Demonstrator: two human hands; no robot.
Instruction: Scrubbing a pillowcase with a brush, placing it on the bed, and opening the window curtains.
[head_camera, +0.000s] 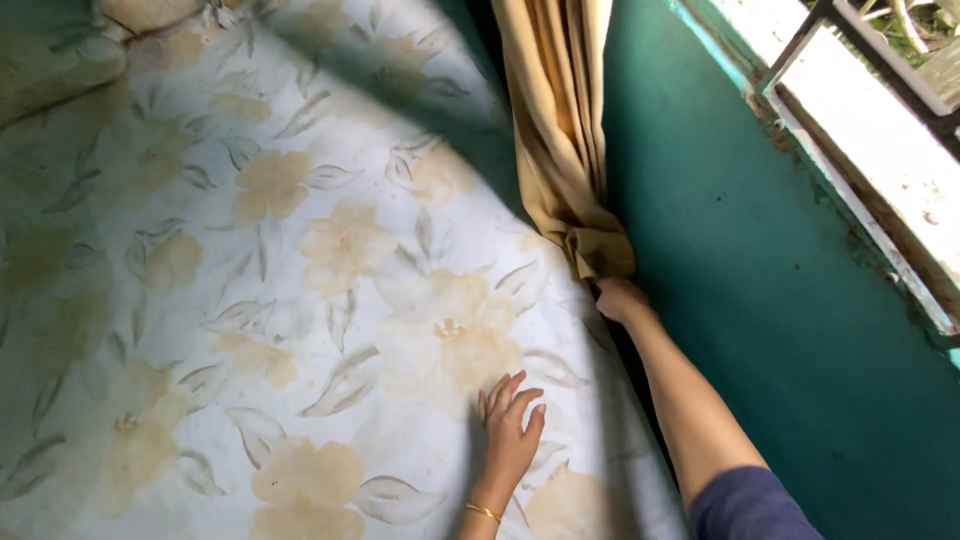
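Nearest the camera, the left hand (508, 430) lies flat and open on the bed sheet (300, 300), fingers spread, holding nothing; a thin gold bangle (483, 512) circles its wrist. Beside it the right arm, in a dark blue sleeve (750, 505), stretches forward along the mattress edge. Farther on, the right hand (620, 298) is closed around the bunched lower end of the tan curtain (560, 130), which hangs against the green wall (760, 280). Beyond, a window frame (860, 130) lets in daylight.

Floral cream sheet (300, 250), tan curtain (560, 130), teal wall (750, 250)
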